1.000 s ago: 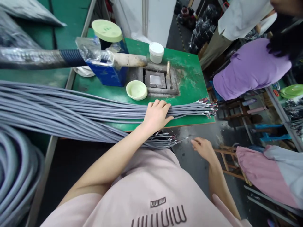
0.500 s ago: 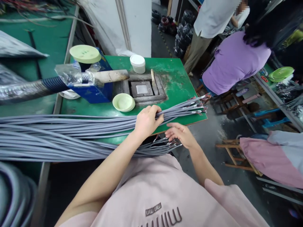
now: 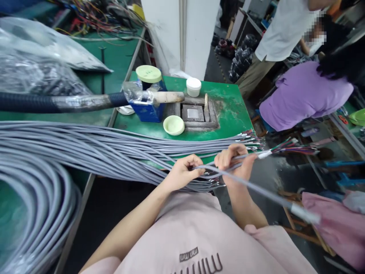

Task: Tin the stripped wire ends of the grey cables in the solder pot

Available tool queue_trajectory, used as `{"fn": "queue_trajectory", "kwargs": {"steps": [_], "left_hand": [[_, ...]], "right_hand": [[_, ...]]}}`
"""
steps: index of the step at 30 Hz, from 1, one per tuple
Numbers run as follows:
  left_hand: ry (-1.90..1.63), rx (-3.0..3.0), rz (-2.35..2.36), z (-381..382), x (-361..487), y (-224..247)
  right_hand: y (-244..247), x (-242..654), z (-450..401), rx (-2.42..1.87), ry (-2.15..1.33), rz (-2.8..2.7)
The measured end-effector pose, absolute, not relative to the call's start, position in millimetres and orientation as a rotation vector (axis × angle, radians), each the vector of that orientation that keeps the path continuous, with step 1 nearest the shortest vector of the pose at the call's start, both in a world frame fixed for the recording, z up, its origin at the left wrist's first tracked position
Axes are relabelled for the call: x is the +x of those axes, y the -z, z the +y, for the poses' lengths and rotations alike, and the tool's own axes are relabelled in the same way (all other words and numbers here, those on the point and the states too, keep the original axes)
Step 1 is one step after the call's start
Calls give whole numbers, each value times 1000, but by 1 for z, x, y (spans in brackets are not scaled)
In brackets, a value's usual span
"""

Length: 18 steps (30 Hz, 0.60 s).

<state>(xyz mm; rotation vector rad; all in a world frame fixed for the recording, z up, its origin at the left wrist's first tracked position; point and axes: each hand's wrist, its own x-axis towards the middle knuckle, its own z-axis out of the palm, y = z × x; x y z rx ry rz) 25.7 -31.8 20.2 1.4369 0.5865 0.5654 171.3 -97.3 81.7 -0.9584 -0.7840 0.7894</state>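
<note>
My left hand (image 3: 186, 173) is closed with thumb and fingers pinching a grey cable (image 3: 256, 186) that slants down to the right, its white-sleeved end blurred. Just to the right, my right hand (image 3: 236, 163) has its fingers curled round grey cables. Past it stick out a white sleeve (image 3: 264, 154) and stripped coloured wires (image 3: 293, 146). Behind both hands a bundle of grey cables (image 3: 128, 146) runs along the green table, with its wire ends toward the right edge. More cable ends (image 3: 213, 185) lie low in front of my shirt.
A solder-pot-like well (image 3: 194, 114) with a wooden-looking stick is set in the green table (image 3: 228, 102). Around it are a pale green bowl (image 3: 173, 125), a white tub (image 3: 193, 87) and a hose nozzle (image 3: 168, 97) on a blue box. People are at the right.
My left hand has left the rear bundle and pinches a cable nearer me. My right hand, open before, has closed round cables and lifted their ends. The view has shifted left.
</note>
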Motion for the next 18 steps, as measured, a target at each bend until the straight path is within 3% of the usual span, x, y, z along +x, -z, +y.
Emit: {"fn": "queue_trajectory", "kwargs": {"steps": [9,14,18], "left_hand": [[-446,1262,569,-29,33,-14],[-476,1401,410,-24,16,-27],[-695,1104,300,-19,7,-50]], "right_hand": [[-71,162,-80,-1106,-495,-894],[-66,168,-91,-1078,-1071,-950],[-54,168,-102,-1001,-1554,-1028]]}}
